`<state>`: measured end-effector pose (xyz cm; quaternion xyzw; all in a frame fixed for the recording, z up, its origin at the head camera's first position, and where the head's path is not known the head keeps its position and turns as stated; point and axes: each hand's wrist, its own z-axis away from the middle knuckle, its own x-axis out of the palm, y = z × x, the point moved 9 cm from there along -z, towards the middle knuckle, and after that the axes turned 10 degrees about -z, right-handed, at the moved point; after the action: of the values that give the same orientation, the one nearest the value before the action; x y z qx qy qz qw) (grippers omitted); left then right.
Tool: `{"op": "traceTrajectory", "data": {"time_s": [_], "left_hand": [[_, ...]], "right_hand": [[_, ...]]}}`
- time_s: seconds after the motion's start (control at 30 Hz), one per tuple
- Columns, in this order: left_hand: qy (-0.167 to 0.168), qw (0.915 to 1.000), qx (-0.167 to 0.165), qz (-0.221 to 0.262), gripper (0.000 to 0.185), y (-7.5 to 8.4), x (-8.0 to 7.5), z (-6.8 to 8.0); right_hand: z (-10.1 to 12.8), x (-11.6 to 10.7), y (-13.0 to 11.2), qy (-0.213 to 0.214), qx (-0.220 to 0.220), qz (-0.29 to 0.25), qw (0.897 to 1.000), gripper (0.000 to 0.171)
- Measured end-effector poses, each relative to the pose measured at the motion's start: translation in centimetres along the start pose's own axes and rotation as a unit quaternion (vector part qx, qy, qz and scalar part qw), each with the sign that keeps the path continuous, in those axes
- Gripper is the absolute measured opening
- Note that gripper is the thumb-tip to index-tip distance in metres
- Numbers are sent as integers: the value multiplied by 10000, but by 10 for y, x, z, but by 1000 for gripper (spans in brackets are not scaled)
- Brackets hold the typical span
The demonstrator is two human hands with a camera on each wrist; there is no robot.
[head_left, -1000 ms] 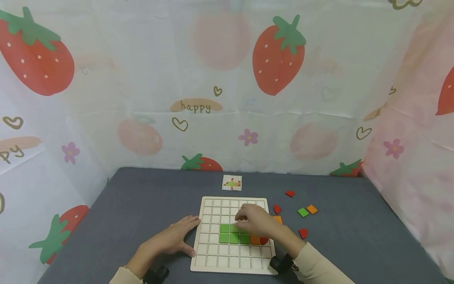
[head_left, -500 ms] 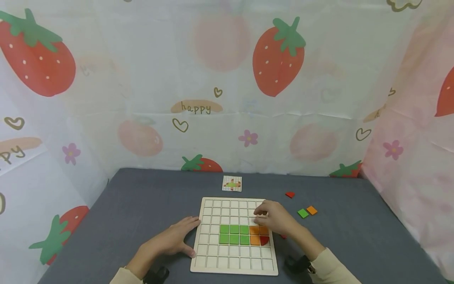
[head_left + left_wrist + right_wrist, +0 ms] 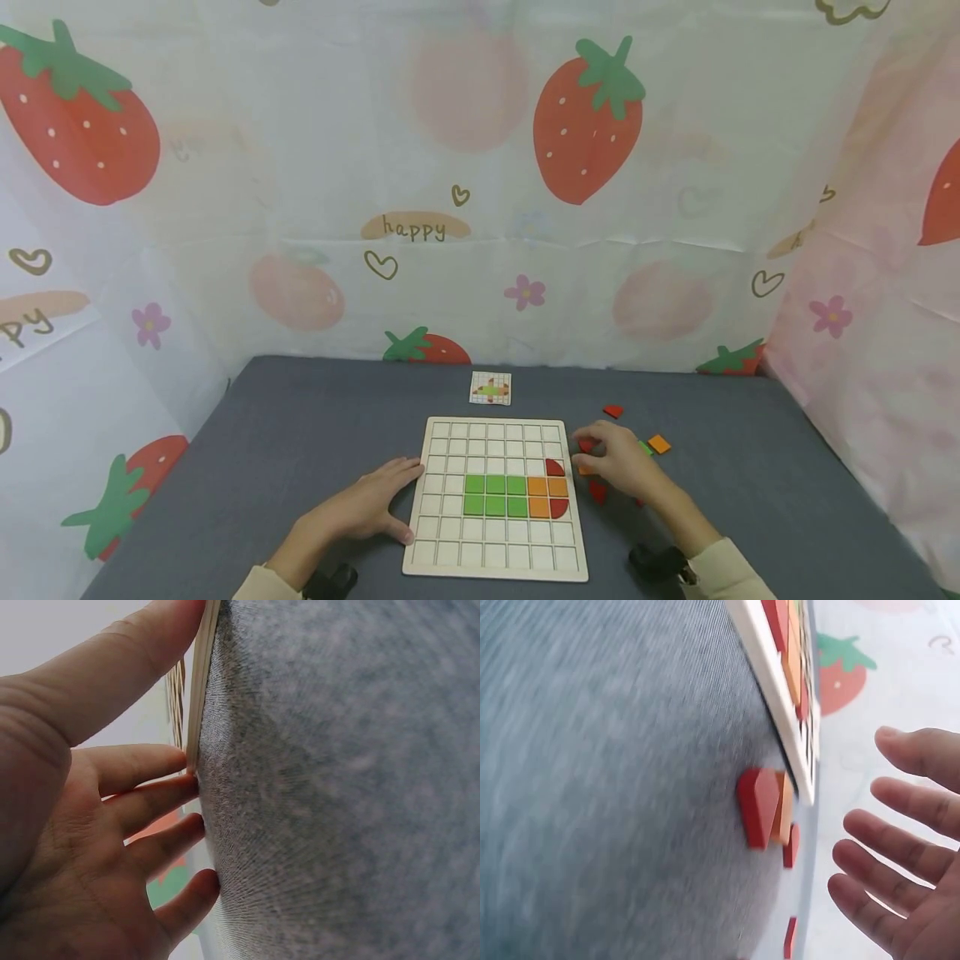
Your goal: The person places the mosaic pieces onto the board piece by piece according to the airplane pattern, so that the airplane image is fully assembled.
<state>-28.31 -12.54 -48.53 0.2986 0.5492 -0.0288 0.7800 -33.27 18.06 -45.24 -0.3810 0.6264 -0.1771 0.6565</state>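
A square wooden grid board (image 3: 495,554) lies on the grey cloth. Two rows of green tiles (image 3: 495,494) sit in its cells, with orange tiles (image 3: 537,506) to their right. Red rounded pieces occupy cells above (image 3: 554,467) and below at the right end. My left hand (image 3: 367,498) rests at the board's left edge, thumb and fingertips against it, fingers extended. Just past the right edge, my right hand (image 3: 622,458) hovers over loose pieces. Its fingers are spread with nothing between them in the right wrist view, near a loose red piece (image 3: 756,806) and an orange tile (image 3: 781,810).
Behind the board lies a small card (image 3: 490,388) printed with a coloured grid pattern. To the right are a loose orange tile (image 3: 659,443), a green tile (image 3: 645,447) partly behind the hand, and a red piece (image 3: 613,411). A strawberry-print curtain (image 3: 450,167) surrounds the table.
My right hand has moved from over the board to the loose pieces at its right. A red rounded piece now shows in the cell above the orange tiles. My left hand stays put.
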Motion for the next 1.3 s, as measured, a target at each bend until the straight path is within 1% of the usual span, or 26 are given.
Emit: {"op": "traceTrajectory", "data": {"time_s": [0.07, 0.17, 0.27, 0.4, 0.57, 0.73, 1.0, 1.3], "left_hand": [[-13, 10000, -12, 2, 93, 0, 0, 0], [-38, 10000, 0, 10, 93, 0, 1, 0], [-31, 10000, 37, 2, 92, 0, 1, 0], [-24, 10000, 15, 23, 92, -1, 2, 0], [-43, 10000, -7, 68, 93, 0, 2, 1], [-41, 9999, 38, 90, 93, 0, 2, 1], [-79, 9999, -22, 133, 93, -1, 3, 1], [-11, 9999, 6, 101, 93, -2, 2, 0]], "right_hand": [[1, -4, 5, 29, 83, -59, 9999, 32], [3, -9, 10, 58, 61, 2, 10000, 33], [5, -13, 18, 62, 159, 46, 9998, 38], [8, -19, 29, 161, 272, 289, 9991, 41], [9, -27, 39, 357, 309, 726, 9962, 40], [9, -34, 47, 405, 360, 921, 9943, 39], [10, -43, 55, 413, 378, 1118, 9922, 37], [11, -44, 54, 270, 339, 1393, 9893, 33]]}}
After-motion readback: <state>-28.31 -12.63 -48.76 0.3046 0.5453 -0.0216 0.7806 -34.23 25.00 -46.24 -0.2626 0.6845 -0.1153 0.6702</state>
